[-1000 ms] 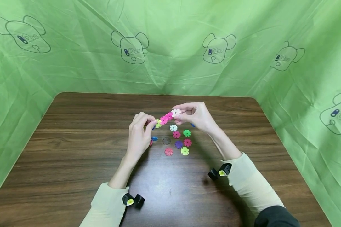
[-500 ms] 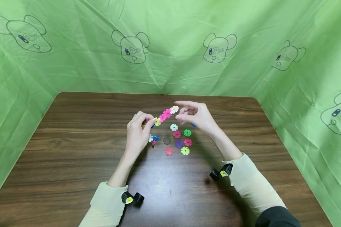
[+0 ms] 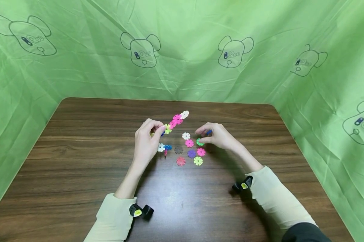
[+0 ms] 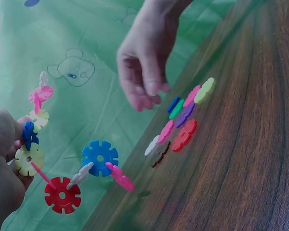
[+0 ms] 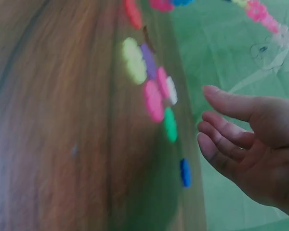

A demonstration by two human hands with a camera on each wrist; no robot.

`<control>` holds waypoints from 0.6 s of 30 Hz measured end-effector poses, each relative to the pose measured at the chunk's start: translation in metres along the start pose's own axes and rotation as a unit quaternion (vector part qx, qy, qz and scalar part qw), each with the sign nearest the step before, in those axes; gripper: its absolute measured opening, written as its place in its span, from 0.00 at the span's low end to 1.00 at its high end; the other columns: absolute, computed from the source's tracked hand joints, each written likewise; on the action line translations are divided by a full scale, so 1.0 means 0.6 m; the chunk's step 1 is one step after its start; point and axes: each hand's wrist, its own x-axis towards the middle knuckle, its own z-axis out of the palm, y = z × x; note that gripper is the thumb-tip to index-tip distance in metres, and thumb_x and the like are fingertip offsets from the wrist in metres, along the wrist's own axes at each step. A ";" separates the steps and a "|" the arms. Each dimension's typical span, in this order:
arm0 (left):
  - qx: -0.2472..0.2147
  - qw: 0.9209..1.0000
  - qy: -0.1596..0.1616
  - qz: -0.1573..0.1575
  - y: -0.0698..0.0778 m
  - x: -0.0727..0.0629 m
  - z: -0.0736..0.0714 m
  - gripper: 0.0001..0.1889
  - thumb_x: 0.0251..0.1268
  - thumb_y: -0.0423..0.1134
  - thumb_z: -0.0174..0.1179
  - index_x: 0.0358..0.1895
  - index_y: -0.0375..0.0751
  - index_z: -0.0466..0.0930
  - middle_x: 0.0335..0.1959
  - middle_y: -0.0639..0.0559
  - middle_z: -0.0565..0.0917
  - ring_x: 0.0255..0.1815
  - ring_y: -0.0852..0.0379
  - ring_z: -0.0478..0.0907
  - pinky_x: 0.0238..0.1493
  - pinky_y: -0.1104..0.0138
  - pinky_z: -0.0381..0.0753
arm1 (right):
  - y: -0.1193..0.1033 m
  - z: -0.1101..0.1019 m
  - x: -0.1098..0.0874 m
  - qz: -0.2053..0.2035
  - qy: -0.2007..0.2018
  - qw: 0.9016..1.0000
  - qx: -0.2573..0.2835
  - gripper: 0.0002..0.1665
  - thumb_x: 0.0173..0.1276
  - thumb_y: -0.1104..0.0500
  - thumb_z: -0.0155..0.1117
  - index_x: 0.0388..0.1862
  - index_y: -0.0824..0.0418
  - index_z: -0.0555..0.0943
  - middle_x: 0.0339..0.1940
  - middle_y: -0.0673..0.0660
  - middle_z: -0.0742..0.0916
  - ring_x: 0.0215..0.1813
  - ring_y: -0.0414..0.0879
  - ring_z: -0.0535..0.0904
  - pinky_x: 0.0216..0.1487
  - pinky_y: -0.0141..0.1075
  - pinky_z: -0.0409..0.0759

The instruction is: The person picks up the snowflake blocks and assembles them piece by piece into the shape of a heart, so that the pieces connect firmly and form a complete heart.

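Observation:
My left hand (image 3: 147,139) pinches a chain of notched plastic discs at a yellow and a blue one. One end of the chain, pink discs (image 3: 177,119) tipped by a white disc (image 3: 185,114), slants up and away to the right. The other end hangs below the hand, with a red disc (image 4: 62,195), a blue disc (image 4: 100,158) and a pink disc (image 4: 120,176). My right hand (image 3: 216,136) holds nothing, its fingers loosely bent above the table. It hovers near a green disc (image 3: 200,142) and a blue disc (image 3: 209,132).
Loose discs lie on the wooden table, among them a white disc (image 3: 186,135), a purple disc (image 3: 192,153), a yellow-green disc (image 3: 198,161) and a red disc (image 3: 180,161). A green curtain (image 3: 188,80) hangs behind the table's far edge.
My right hand has let go of the white disc at the chain's end and moved down and right toward the loose discs. The left hand keeps its hold, nearly still.

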 end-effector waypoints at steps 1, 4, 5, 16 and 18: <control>0.000 1.000 0.000 -0.001 0.000 0.000 0.000 0.05 0.69 0.33 0.66 0.34 0.37 0.85 0.31 0.46 0.80 0.35 0.58 0.73 0.39 0.70 0.73 | 0.006 0.002 -0.001 0.000 -0.006 1.000 -0.009 0.20 0.60 0.61 0.80 0.51 0.59 0.88 0.49 0.58 0.91 0.50 0.52 0.87 0.56 0.50 0.85; -0.001 1.000 -0.001 0.000 -0.001 -0.001 0.001 0.05 0.69 0.33 0.66 0.34 0.37 0.85 0.31 0.46 0.80 0.35 0.58 0.73 0.39 0.72 0.72 | 0.021 0.007 -0.004 -0.007 -0.018 0.999 -0.035 0.20 0.59 0.62 0.80 0.52 0.58 0.89 0.49 0.57 0.91 0.49 0.51 0.87 0.54 0.48 0.85; -0.002 1.000 -0.001 0.001 0.000 -0.001 0.001 0.05 0.69 0.33 0.66 0.34 0.37 0.85 0.31 0.46 0.80 0.35 0.58 0.73 0.38 0.74 0.71 | 0.024 0.009 -0.005 -0.013 -0.020 0.999 -0.042 0.20 0.59 0.62 0.80 0.52 0.59 0.89 0.48 0.58 0.91 0.48 0.51 0.87 0.53 0.47 0.85; -0.004 1.000 -0.002 0.001 0.002 -0.002 0.003 0.06 0.69 0.34 0.67 0.33 0.38 0.84 0.31 0.47 0.80 0.34 0.58 0.72 0.38 0.76 0.68 | 0.041 0.023 -0.001 -0.033 -0.005 0.997 -0.076 0.15 0.55 0.60 0.83 0.40 0.59 0.87 0.36 0.54 0.88 0.38 0.47 0.83 0.43 0.36 0.81; -0.003 1.000 -0.003 0.002 0.003 -0.002 0.003 0.05 0.69 0.34 0.67 0.33 0.38 0.85 0.31 0.47 0.81 0.35 0.58 0.72 0.38 0.73 0.70 | 0.041 0.023 -0.002 -0.023 0.000 0.998 -0.065 0.15 0.55 0.61 0.82 0.38 0.58 0.85 0.33 0.53 0.88 0.37 0.46 0.83 0.41 0.35 0.80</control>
